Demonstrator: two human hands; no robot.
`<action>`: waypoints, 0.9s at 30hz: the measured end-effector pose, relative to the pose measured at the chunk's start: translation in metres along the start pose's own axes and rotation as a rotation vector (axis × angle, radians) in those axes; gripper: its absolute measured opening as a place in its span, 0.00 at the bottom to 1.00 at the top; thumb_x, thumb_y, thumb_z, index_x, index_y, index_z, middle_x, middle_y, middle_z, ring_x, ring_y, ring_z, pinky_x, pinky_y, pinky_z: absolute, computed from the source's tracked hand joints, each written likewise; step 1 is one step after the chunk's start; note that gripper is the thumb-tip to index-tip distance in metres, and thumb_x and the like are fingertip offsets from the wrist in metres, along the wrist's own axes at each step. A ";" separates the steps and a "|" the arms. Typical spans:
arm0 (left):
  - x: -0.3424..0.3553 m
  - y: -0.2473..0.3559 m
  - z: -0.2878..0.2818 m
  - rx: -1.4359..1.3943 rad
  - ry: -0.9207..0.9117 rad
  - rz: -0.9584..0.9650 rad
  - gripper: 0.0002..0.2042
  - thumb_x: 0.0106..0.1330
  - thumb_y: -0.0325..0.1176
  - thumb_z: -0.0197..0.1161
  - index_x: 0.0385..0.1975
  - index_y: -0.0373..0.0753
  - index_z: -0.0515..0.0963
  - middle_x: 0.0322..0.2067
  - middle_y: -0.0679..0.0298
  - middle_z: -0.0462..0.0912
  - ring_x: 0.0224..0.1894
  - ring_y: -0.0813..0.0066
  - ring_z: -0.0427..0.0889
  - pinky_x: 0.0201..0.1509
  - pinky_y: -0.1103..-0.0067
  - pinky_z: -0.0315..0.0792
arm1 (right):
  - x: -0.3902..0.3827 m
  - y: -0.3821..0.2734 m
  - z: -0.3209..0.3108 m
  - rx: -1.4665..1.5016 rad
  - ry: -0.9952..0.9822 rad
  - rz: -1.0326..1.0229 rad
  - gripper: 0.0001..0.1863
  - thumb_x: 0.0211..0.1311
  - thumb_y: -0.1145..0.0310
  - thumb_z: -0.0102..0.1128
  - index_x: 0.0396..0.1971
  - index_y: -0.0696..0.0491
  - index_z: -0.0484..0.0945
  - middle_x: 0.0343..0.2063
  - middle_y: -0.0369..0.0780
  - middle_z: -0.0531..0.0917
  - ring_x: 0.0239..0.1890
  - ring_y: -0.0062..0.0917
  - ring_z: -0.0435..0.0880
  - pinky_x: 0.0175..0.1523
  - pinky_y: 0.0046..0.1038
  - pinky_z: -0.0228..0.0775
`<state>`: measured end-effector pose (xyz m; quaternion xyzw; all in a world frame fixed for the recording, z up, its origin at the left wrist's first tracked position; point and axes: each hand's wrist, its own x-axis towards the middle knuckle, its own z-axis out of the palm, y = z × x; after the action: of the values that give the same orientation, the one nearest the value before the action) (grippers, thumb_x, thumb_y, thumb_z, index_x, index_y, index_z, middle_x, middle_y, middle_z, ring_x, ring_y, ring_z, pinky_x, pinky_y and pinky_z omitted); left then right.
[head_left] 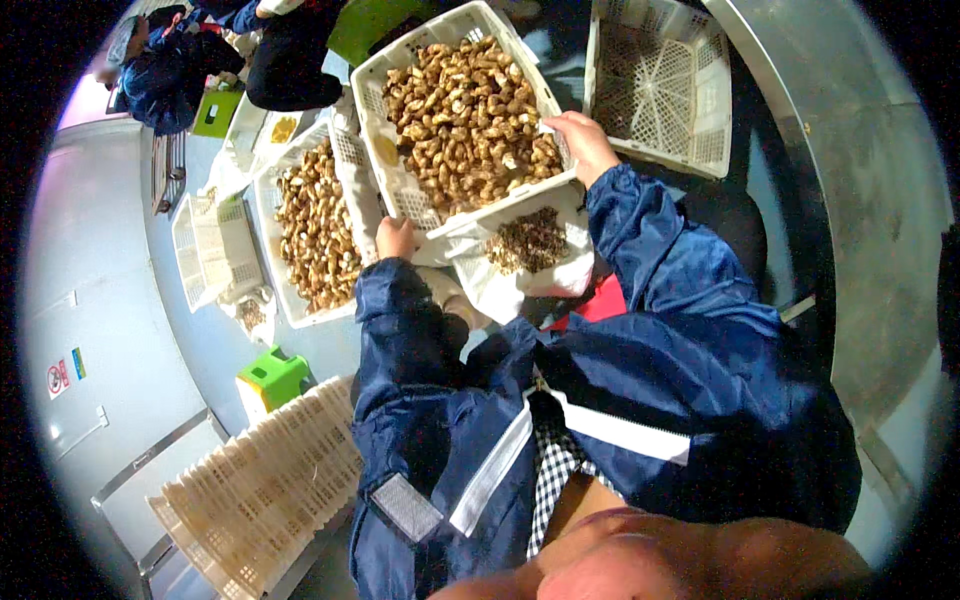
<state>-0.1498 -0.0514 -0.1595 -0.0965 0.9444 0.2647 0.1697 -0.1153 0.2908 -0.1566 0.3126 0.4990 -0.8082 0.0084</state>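
In front of me is a white plastic crate (505, 204) heaped with small brown and cream pieces (465, 125) that look like mushrooms. My left hand (396, 239) is closed on its near left corner. Across from it, my right hand (584, 146) grips the rim at the right side, thumb along the edge. The crate sits tilted in the view. Just below its near edge lies a white bag or cloth (497, 297) holding a pile of dark brown scraps (530, 242). What supports the crate is hidden.
Another filled crate (296, 318) stands at left, beside a smaller white crate (212, 250). A white crate (708, 150) with a patterned bottom is at far right. Stacked crates (265, 490) and a green stool (275, 375) stand lower left. Other people (170, 85) work at far left.
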 end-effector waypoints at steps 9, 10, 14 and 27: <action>0.087 -0.009 -0.109 0.257 0.048 0.165 0.16 0.59 0.40 0.61 0.32 0.30 0.76 0.26 0.51 0.80 0.31 0.62 0.82 0.33 0.70 0.75 | -0.013 -0.098 0.076 0.124 -0.255 -0.036 0.15 0.57 0.64 0.60 0.41 0.55 0.75 0.30 0.37 0.77 0.39 0.27 0.76 0.44 0.32 0.70; 0.076 -0.023 -0.094 0.217 0.136 0.240 0.16 0.59 0.40 0.62 0.31 0.29 0.75 0.24 0.51 0.80 0.30 0.61 0.82 0.31 0.69 0.75 | -0.010 -0.074 0.071 0.143 -0.187 -0.111 0.12 0.56 0.64 0.62 0.36 0.54 0.77 0.29 0.35 0.76 0.35 0.24 0.73 0.44 0.29 0.67; 0.046 -0.040 -0.020 0.007 0.136 0.198 0.15 0.58 0.37 0.64 0.32 0.29 0.73 0.26 0.50 0.81 0.30 0.59 0.82 0.35 0.69 0.75 | -0.008 -0.025 0.048 0.036 -0.013 -0.060 0.07 0.53 0.65 0.65 0.24 0.51 0.78 0.24 0.30 0.73 0.33 0.16 0.68 0.42 0.23 0.56; 0.047 -0.073 -0.024 0.051 0.104 0.133 0.16 0.56 0.38 0.62 0.36 0.31 0.75 0.34 0.43 0.80 0.39 0.47 0.79 0.45 0.63 0.72 | -0.021 -0.019 0.055 0.090 -0.060 0.081 0.12 0.55 0.65 0.64 0.35 0.56 0.79 0.34 0.37 0.80 0.39 0.22 0.75 0.50 0.21 0.60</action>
<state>-0.1801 -0.1295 -0.1920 -0.0429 0.9627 0.2459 0.1048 -0.1318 0.2497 -0.1134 0.3083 0.4486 -0.8379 0.0417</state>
